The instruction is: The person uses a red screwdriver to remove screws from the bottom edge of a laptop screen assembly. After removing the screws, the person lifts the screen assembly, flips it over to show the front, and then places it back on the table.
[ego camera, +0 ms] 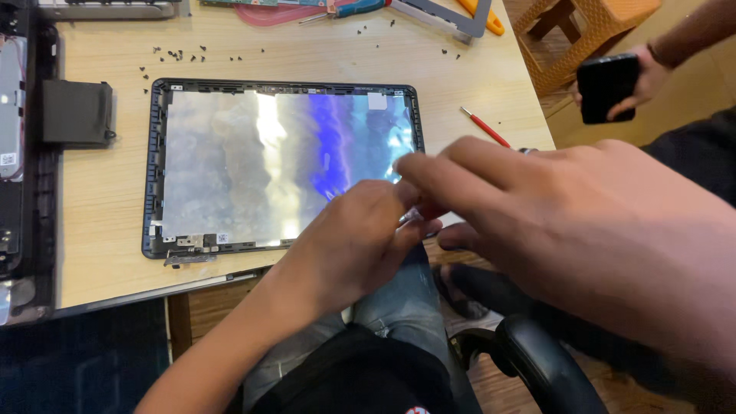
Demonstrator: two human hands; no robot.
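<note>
Here, in the head view, we see our left hand [349, 241] and right hand [537, 207] meet at the near right corner of the laptop lid shell [153, 169], which lies flat on the wooden table [100, 215] with its silvery foil backing up. Both hands' fingers are pinched together on a small metallic piece [409, 215]; what it is, we cannot tell. Loose screws [178, 55] lie beyond the shell, and a red screwdriver [484, 126] to its right. Another person's hand [648, 77] holds a black phone [607, 87].

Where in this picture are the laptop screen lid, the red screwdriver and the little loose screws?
laptop screen lid [230, 165], head view, on its shiny foil back.
red screwdriver [491, 132], head view, on its red handle.
loose screws [178, 55], head view, on the cluster above the lid's left corner.
</note>
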